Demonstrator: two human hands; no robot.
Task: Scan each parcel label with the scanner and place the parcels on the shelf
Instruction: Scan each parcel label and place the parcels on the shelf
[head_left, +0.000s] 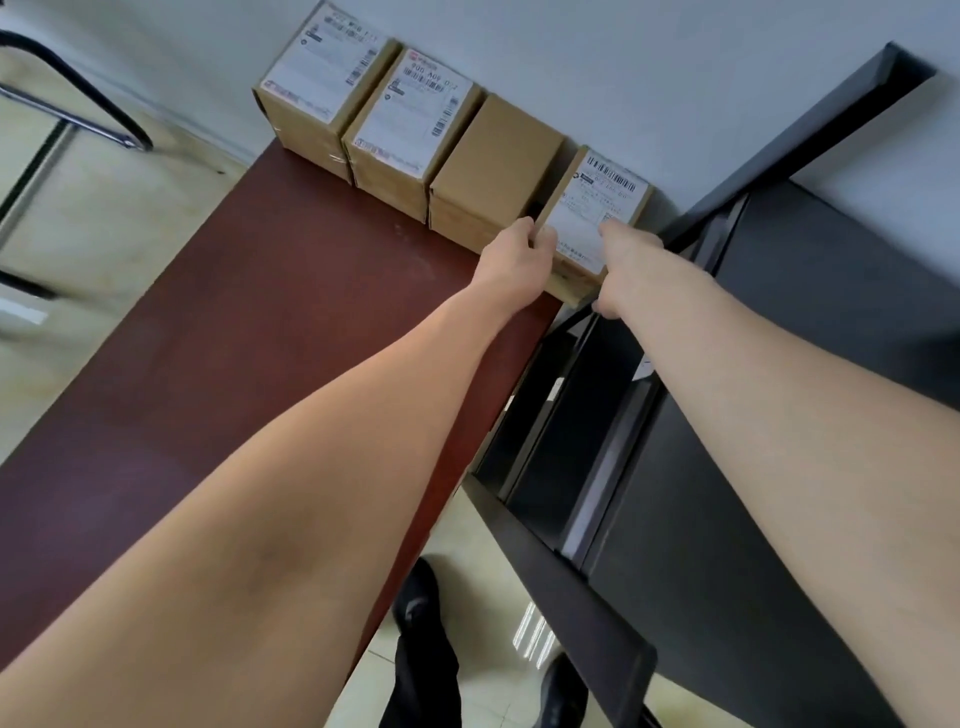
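Several brown cardboard parcels stand in a row against the white wall at the far end of a dark red table (249, 322). The rightmost parcel (592, 208) has a white barcode label on top. My left hand (517, 254) grips its left edge, thumb on top. My right hand (623, 260) holds its right side, fingers reaching over the label. To its left stand a plain parcel (493, 156) and two labelled parcels (410, 124) (324, 67). No scanner is in view.
A black metal shelf unit (779, 415) stands to the right of the table, its frame running up to the wall. A black chair frame (78, 93) is at the upper left. My shoes (421, 597) show on the pale tiled floor below.
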